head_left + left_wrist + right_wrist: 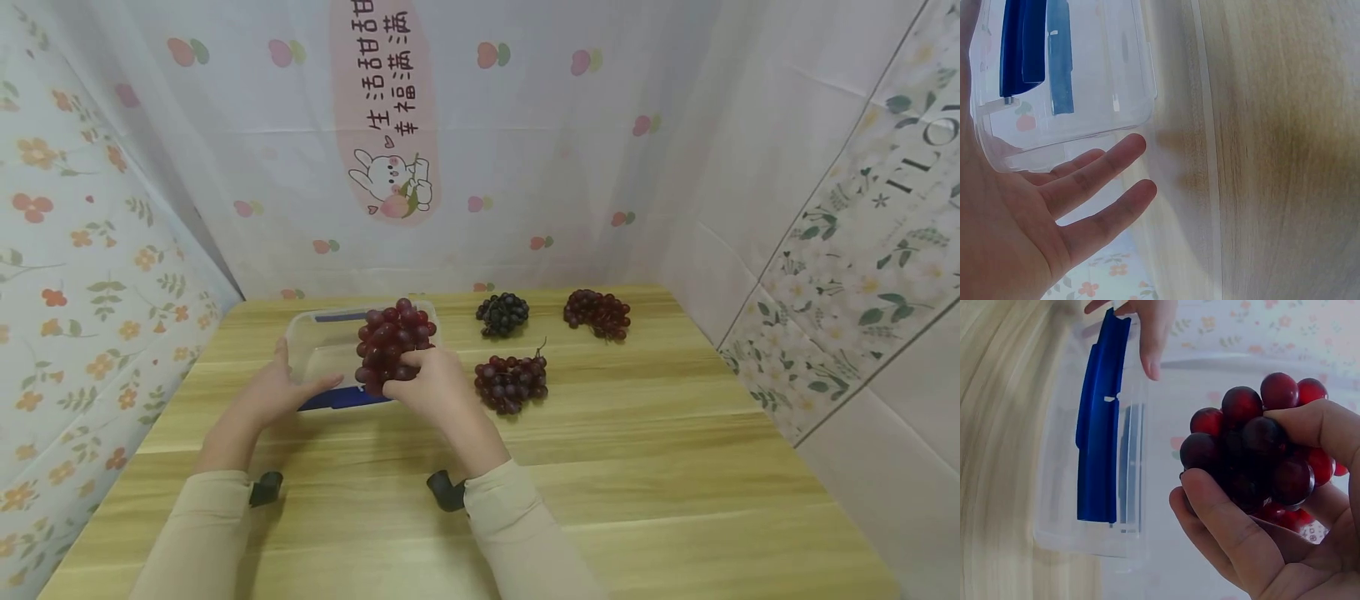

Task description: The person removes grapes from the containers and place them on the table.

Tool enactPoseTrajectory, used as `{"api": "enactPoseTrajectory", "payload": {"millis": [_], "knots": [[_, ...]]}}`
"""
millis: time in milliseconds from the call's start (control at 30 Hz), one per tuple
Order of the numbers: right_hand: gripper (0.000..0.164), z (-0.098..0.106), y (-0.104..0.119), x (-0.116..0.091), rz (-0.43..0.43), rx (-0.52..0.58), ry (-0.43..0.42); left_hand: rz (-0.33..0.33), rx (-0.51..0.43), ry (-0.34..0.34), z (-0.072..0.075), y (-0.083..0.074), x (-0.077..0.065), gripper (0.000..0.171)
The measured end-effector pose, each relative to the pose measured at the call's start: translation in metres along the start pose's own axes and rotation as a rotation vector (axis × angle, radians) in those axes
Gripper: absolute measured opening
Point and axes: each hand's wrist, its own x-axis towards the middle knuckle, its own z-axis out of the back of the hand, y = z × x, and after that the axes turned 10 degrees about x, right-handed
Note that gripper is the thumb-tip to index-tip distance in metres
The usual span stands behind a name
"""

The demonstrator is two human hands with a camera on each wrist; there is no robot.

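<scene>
A bunch of red grapes (390,337) is in my right hand (438,383), above the right part of a clear plastic container (318,340). The right wrist view shows thumb and fingers curled round the grapes (1241,406). The container has blue latches (1099,437) along its long sides and no lid on it. My left hand (273,392) rests at the container's left end, thumb over the rim. Its other fingers (1100,165) are spread and nearly straight along the outer wall; the left wrist view hides the thumb.
To the container's right lie a dark bunch of grapes (502,315), a red bunch (597,314) and a nearer purplish-red bunch (512,383) with a stem sticking up. The wood-grain table (637,467) meets printed curtains (525,167) at the back and sides.
</scene>
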Motion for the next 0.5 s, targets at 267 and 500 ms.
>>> {"api": "enactPoseTrajectory", "payload": {"millis": [267,500], "knots": [[0.055,0.005,-0.005,-0.002,-0.021,0.035,-0.012,0.006,-0.01,0.003,0.0,0.0,0.001,0.142],[0.046,0.015,-0.005,-0.007,-0.021,0.044,-0.005,0.003,0.004,0.0,0.0,0.001,0.001,0.144]]}}
